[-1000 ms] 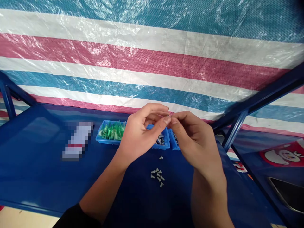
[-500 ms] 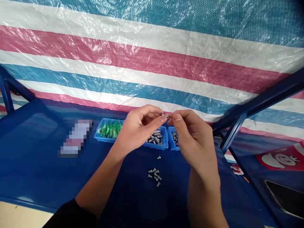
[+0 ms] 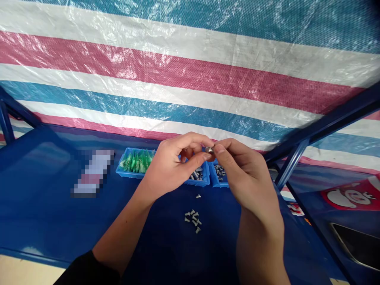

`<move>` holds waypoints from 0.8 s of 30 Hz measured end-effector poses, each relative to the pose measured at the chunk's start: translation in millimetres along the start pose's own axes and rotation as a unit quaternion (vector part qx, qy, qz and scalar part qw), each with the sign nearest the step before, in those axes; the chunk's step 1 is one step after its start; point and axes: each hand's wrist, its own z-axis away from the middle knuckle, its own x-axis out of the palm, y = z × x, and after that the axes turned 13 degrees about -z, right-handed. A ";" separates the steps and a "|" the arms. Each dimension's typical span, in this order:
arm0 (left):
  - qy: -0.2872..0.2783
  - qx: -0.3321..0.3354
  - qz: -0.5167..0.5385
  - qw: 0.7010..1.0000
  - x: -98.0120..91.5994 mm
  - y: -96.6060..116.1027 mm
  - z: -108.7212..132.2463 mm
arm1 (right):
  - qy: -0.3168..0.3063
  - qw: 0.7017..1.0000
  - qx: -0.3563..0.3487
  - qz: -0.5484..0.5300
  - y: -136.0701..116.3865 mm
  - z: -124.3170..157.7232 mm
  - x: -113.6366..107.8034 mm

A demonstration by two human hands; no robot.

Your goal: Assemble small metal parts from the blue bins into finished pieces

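While my two hands meet above and beyond the pile of screws (image 3: 192, 220), a small metal piece (image 3: 209, 150) sits between their fingertips, beyond that pile and a little to its right. My right hand (image 3: 247, 170) pinches it between thumb and forefinger. My left hand (image 3: 175, 162) is curled, its thumb and forefinger narrowed around the same piece; I cannot tell whether those tips press on it, nor just what shape the piece has, since my fingers cover much of it.

One loose screw (image 3: 198, 196) lies just beyond the pile, apart from it, on the blue table (image 3: 38, 221). Farther beyond the pile stand three blue bins in a row. The middle bin (image 3: 200, 183), straight beyond the pile, holds metal parts and is partly hidden by my left hand. The right bin (image 3: 219, 184), beyond the pile and to its right, holds small dark metal parts, partly behind my right hand. The left bin (image 3: 133, 174), beyond the pile and to its left, holds green packets (image 3: 136, 161). Well to the left of the pile lies a pale item (image 3: 95, 172), too blurred to make out. Behind everything, far beyond the pile, hangs a striped sheet (image 3: 178, 75).
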 end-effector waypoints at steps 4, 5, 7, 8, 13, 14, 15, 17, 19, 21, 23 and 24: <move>-0.012 -0.048 0.034 0.998 0.3 0.3 -0.7 | 0.012 0.999 -0.029 0.000 2.6 1.5 -1.0; -0.016 -0.070 0.045 0.996 0.3 0.3 -1.3 | 0.021 0.999 -0.040 0.005 3.1 1.7 -0.7; -0.020 -0.105 0.063 0.992 0.2 0.2 -2.8 | 0.036 0.997 -0.063 0.025 3.8 1.5 0.7; -0.020 -0.114 0.070 0.991 0.1 0.0 -3.6 | 0.038 0.996 -0.073 0.039 3.9 1.2 1.6; -0.021 -0.124 0.099 0.987 1.2 -1.0 -4.7 | 0.028 0.993 -0.090 0.074 4.2 -0.9 4.6; -0.012 -0.125 0.098 0.987 1.9 -1.2 -4.4 | 0.029 0.994 -0.083 0.067 4.4 -1.1 4.4; 0.000 -0.124 0.093 0.988 2.7 -1.2 -3.9 | 0.032 0.995 -0.072 0.057 4.6 -1.3 4.0; 0.025 -0.112 0.076 0.990 4.6 -1.0 -3.0 | 0.040 0.998 -0.040 0.036 4.9 -1.6 2.7; 0.039 -0.087 0.054 0.994 6.2 -0.5 -2.3 | 0.039 0.999 -0.014 0.025 4.5 -1.6 1.0; 0.038 -0.057 0.034 0.997 7.1 0.2 -1.7 | 0.025 0.999 0.000 0.021 3.5 -1.2 -0.5; 0.032 -0.035 0.022 0.999 7.2 1.2 -1.3 | 0.011 1.000 0.002 0.013 2.3 -0.5 -1.6; 0.029 -0.029 0.019 0.999 7.1 1.9 -1.2 | 0.009 1.000 0.001 0.009 2.0 -0.1 -2.1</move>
